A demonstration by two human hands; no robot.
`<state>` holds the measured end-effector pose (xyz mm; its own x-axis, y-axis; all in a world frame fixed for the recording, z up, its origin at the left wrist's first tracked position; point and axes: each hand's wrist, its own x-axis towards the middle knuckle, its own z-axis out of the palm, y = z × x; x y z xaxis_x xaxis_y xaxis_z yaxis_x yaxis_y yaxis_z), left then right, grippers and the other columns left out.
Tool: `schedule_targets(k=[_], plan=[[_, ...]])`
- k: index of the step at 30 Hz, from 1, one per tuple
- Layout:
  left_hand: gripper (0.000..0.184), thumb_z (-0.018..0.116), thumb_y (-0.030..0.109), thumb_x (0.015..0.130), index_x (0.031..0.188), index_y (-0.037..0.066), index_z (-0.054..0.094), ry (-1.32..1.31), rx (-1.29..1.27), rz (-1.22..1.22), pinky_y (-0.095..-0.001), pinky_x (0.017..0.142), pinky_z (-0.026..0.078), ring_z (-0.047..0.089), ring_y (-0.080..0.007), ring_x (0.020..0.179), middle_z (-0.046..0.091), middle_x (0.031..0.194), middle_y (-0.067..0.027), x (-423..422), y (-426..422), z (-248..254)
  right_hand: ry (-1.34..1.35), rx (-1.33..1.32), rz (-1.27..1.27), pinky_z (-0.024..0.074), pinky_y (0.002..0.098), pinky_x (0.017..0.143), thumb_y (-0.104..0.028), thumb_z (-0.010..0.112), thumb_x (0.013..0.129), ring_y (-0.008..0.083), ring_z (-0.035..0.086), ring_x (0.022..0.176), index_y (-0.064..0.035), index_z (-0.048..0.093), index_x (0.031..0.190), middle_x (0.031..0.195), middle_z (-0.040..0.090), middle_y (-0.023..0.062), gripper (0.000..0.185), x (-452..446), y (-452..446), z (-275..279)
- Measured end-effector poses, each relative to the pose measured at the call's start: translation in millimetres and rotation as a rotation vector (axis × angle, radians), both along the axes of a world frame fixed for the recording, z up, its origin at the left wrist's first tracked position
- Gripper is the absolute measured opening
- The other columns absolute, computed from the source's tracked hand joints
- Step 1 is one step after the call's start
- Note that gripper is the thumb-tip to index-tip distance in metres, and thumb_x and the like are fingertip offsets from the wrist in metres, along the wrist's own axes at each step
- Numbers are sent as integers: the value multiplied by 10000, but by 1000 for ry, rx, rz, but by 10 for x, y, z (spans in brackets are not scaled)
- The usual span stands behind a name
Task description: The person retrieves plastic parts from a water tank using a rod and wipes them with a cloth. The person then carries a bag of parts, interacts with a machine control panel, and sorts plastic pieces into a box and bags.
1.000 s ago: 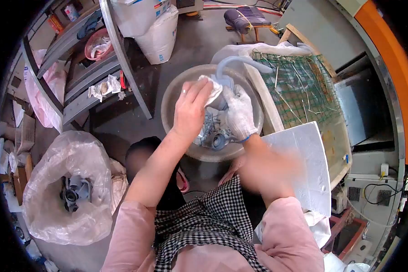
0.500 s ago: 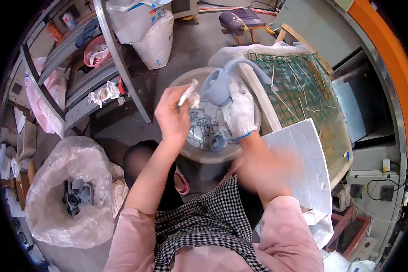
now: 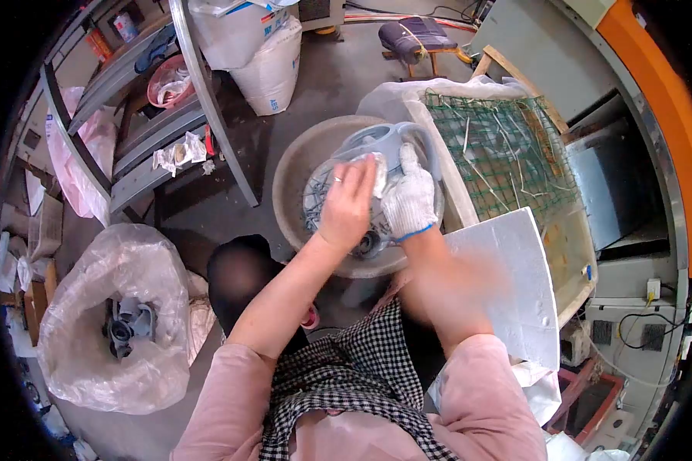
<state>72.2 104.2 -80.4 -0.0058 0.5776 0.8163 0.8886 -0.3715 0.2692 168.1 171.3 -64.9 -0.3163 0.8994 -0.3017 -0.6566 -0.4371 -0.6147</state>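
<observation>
My right hand point(image 3: 409, 198), in a white knit glove with a blue edge, grips a grey moulded plastic part with a curved handle point(image 3: 390, 134) above a round basin point(image 3: 291, 165). My bare left hand point(image 3: 349, 201), with a ring on one finger, presses a wadded white cloth point(image 3: 380, 174) against the near side of this part. The left fingers cover some of the cloth and of the part. Below, thin grey pieces point(image 3: 313, 201) lie in the basin, and another round grey part point(image 3: 370, 244) shows near its front rim.
At the left stands a clear plastic bag point(image 3: 65, 338) holding grey parts point(image 3: 127, 326). A metal rack point(image 3: 223, 115) rises beyond it. To the right are a tub with green netting point(image 3: 507, 154) and a white foam board point(image 3: 515, 284). Full sacks point(image 3: 269, 73) stand behind.
My left hand has moved right with the cloth and now presses it onto the grey part. The part has turned and come lower in my right hand.
</observation>
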Motion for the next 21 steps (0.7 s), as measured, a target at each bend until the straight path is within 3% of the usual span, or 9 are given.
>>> schedule_targets(k=[5,8,10,11,12,15,17,19,21], plan=[[460,545,-138,675,1119,-51,627,-67,26,152,-386,781,492,559,-335,894,579,987,-167,-84,86,208,-130,258,64,483,283,695,-259,464,998,139,578,791,3,620,1008,938,637,88,305,34,31,-62],[358,586,-115,751,1067,34,667,-426,-56,133,-324,748,494,603,-253,856,599,954,-117,-183,28,317,-190,382,54,494,302,734,-191,465,992,172,614,825,26,612,1065,966,656,104,272,-12,23,-22],[186,594,-64,834,1001,-12,659,-875,-29,126,-266,724,481,602,-155,835,614,960,-79,-299,47,379,130,-89,-124,499,328,763,-133,465,984,211,639,866,34,601,1101,983,662,116,245,-49,-45,358],[141,594,-49,851,976,-24,656,-1126,-44,103,-254,725,478,595,-131,834,615,968,-69,-351,22,409,127,-91,-128,499,328,763,-133,465,984,211,639,866,34,601,1101,983,662,116,245,-21,12,194],[128,578,-40,869,973,-34,653,-958,-1,178,-246,722,473,593,-118,822,614,971,-73,-368,6,443,-187,237,-135,497,339,777,-137,463,987,221,640,899,31,599,1108,989,661,125,248,23,102,-105],[404,559,-164,705,1057,4,666,-345,3,198,-315,772,504,625,-266,894,604,978,-142,-144,-40,460,-584,597,-91,491,354,797,-150,467,986,236,636,925,29,596,1117,988,656,148,257,79,119,-266],[502,535,-186,644,1072,36,671,-309,-1,112,-371,815,503,611,-321,937,585,1028,-151,7,25,308,-661,641,-46,486,358,803,-159,471,982,240,630,917,30,594,1120,982,653,163,264,54,94,-168],[434,558,-161,677,1049,29,677,-288,-13,160,-352,802,503,623,-316,914,601,987,-153,-17,83,365,68,116,-19,472,357,800,-163,476,968,234,607,889,34,591,1104,973,643,179,266,-11,24,-12],[374,576,-137,705,1033,13,677,-390,-89,170,-341,788,501,630,-299,886,610,957,-152,-143,135,422,-276,386,2,464,346,773,-173,476,966,212,577,855,31,597,1055,950,631,151,254,72,13,-92]])
